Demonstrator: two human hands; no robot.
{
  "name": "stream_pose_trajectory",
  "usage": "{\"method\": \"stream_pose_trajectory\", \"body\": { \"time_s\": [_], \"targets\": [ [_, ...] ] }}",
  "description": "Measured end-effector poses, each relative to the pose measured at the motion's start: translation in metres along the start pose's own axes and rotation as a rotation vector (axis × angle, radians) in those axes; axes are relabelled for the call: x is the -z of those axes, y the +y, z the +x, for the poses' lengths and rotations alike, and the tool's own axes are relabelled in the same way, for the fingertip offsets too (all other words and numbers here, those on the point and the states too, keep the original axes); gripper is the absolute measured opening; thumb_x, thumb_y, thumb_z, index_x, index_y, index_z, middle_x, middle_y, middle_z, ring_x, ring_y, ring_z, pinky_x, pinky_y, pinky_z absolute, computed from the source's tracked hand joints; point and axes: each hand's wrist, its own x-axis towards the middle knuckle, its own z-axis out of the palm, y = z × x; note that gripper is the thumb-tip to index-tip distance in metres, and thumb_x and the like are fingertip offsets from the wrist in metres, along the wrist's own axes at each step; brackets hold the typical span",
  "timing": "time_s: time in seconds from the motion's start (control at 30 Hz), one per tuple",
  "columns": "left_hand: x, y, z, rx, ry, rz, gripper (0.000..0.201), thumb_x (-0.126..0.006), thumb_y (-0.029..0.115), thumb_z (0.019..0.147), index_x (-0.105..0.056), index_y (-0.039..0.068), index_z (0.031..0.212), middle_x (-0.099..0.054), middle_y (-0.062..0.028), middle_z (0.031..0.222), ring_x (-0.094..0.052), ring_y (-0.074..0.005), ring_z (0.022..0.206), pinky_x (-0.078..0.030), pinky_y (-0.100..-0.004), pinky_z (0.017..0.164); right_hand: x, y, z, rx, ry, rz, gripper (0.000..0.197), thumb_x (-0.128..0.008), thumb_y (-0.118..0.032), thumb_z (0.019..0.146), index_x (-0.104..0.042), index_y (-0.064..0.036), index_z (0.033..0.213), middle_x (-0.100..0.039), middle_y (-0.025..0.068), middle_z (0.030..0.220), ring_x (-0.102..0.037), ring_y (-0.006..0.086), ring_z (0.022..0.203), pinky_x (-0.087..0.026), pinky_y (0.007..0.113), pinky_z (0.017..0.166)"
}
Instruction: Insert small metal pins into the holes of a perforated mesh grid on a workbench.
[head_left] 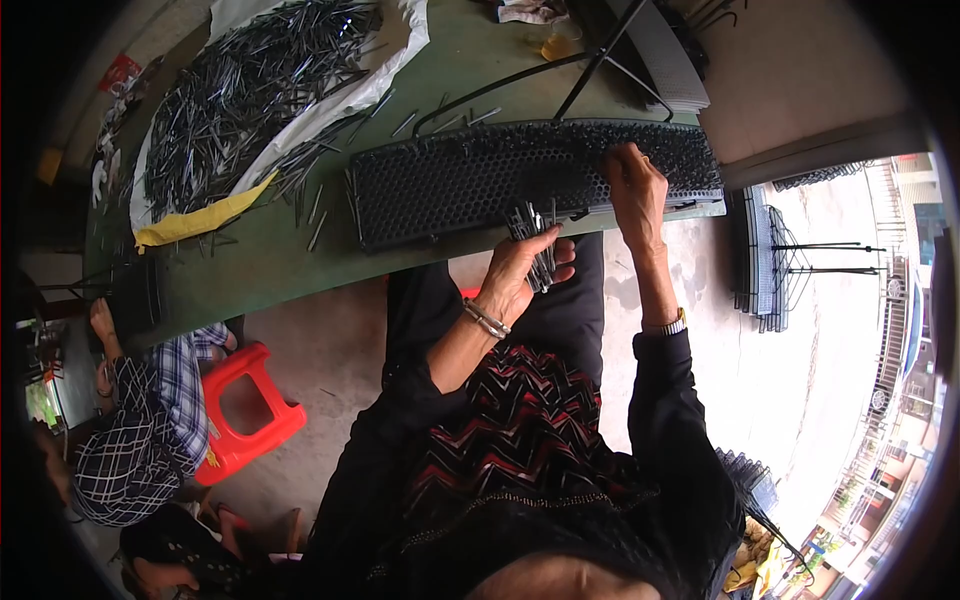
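Observation:
A long black perforated rack (470,185) lies across the green table (300,275) in front of me, its many round holes facing up. Dark pieces stick up from the holes along its far side and right end. My left hand (520,268), with bracelets at the wrist, is wrapped round a bundle of thin dark metallic sticks (533,228) by the rack's near edge. Over the right part of the rack, my right hand (638,190) is closed with fingertips pointing down at the holes. Whatever is pinched there is hidden by the fingers.
A big heap of similar sticks (255,95) fills a white sack (400,40) at the left, with loose ones beside it. Thin black rods (570,95) rise behind the rack. A red stool (270,400) and a person in checked clothing (125,450) are at lower left. More racks (762,265) stand right.

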Motion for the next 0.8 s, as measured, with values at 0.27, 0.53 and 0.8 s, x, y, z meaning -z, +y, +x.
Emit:
{"method": "stream_pose_trajectory", "body": {
  "time_s": [0.27,0.53,0.8],
  "targets": [
    [-0.005,0.005,-0.006,0.003,0.005,0.121,0.015,-0.066,0.018,0.086,-0.062,0.008,0.096,-0.067,-0.0073,0.084,-0.066,-0.0166,0.074,-0.051,-0.029,0.06,0.0,0.009,0.007,0.07,-0.037,-0.038,0.005,-0.057,-0.004,0.086,-0.06,-0.0031,0.089,-0.063,0.0123,0.076,-0.064,0.0219,0.065,-0.048,0.03,0.058],
    [-0.007,0.003,-0.007,-0.024,-0.011,0.083,0.016,-0.066,0.017,0.085,-0.062,0.006,0.096,-0.067,-0.0083,0.082,-0.065,-0.0155,0.071,-0.049,-0.0262,0.054,0.001,-0.001,0.011,0.008,-0.093,-0.26,0.007,-0.059,-0.015,0.084,-0.059,-0.0087,0.087,-0.055,0.0103,0.082,-0.057,0.0313,0.079,-0.045,0.04,0.066],
    [-0.002,0.001,-0.004,-0.056,-0.073,0.086,0.019,-0.067,0.017,0.085,-0.062,0.004,0.098,-0.062,-0.0061,0.077,-0.056,-0.0109,0.061,-0.045,-0.0231,0.05,-0.008,0.004,0.01,0.002,-0.063,-0.238,0.007,-0.06,-0.016,0.083,-0.06,-0.0095,0.086,-0.058,0.0112,0.083,-0.059,0.0324,0.079,-0.046,0.041,0.066]
  ]
}}
